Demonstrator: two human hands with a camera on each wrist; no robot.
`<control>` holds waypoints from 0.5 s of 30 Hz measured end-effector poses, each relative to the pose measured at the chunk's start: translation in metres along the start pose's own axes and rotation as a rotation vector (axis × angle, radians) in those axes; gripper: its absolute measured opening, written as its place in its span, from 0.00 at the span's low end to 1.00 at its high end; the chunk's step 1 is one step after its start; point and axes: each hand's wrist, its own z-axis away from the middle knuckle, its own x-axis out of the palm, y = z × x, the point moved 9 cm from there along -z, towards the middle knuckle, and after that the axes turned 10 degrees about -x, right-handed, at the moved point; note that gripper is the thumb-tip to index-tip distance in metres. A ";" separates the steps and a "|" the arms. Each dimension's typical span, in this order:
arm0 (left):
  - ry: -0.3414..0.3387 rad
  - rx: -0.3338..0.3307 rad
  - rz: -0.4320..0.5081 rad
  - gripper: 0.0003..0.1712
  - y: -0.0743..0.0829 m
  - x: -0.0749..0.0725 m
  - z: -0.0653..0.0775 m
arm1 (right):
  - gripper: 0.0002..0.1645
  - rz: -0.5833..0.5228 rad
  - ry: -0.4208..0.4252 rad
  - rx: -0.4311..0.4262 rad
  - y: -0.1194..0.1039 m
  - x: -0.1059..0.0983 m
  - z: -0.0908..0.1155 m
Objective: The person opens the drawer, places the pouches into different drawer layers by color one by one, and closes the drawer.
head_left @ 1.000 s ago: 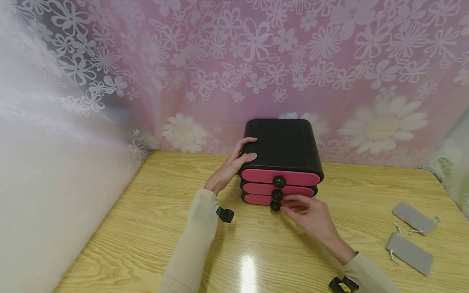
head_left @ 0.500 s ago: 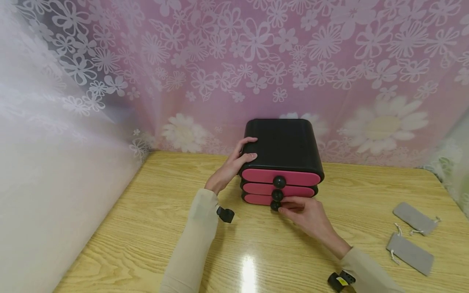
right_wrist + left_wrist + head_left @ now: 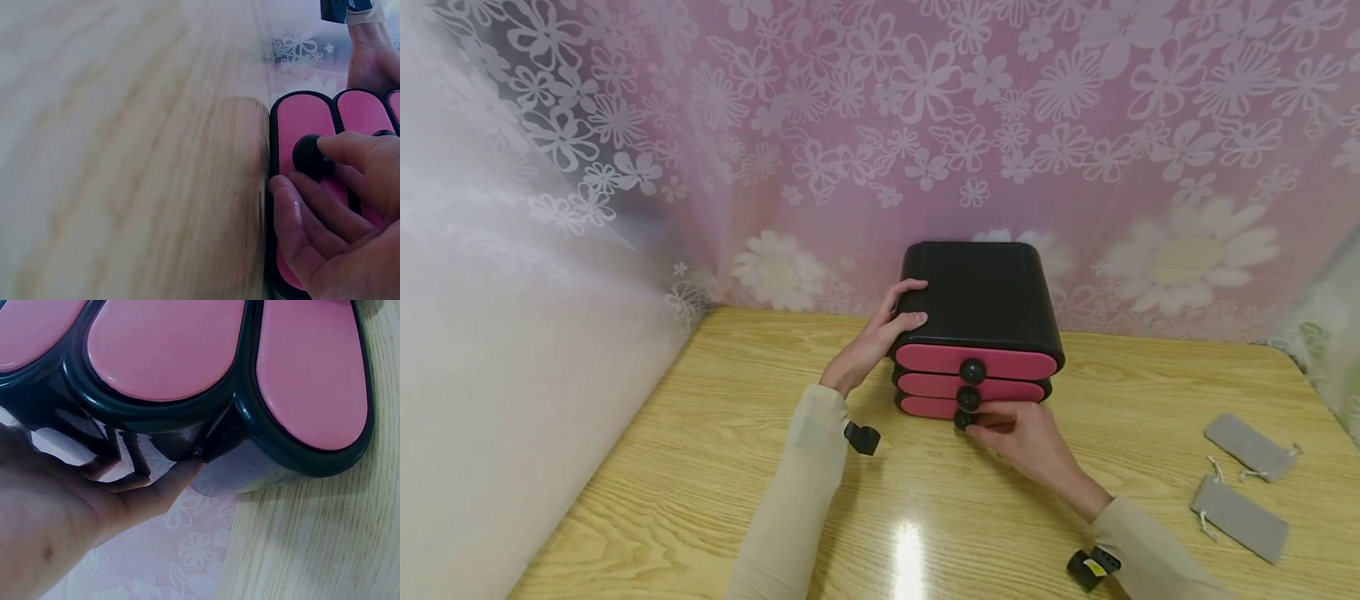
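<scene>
A black cabinet (image 3: 977, 292) with three pink drawer fronts, each with a round black knob, stands on the table. My left hand (image 3: 868, 342) rests against its left side, thumb and a fingertip reaching over the top edge. In the left wrist view, the fingers (image 3: 172, 484) of that hand touch the glossy black side. At the lowest drawer (image 3: 306, 119), my right hand (image 3: 1030, 442) pinches the bottom knob (image 3: 309, 156) between thumb and finger. The other fingers of this hand lie close to the drawer front. All three drawers look closed.
Two grey drawstring pouches (image 3: 1240, 517) lie on the right part of the wooden table (image 3: 700, 483). A pink floral curtain (image 3: 850, 125) hangs right behind the cabinet, and a pale sheet (image 3: 512, 333) borders the table's left side.
My right hand has shifted slightly left and closed its thumb and finger in on the bottom knob. The left hand and the cabinet keep their places.
</scene>
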 end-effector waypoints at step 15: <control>-0.003 -0.012 0.005 0.28 0.002 0.001 0.001 | 0.14 -0.027 -0.062 -0.032 -0.002 0.004 -0.004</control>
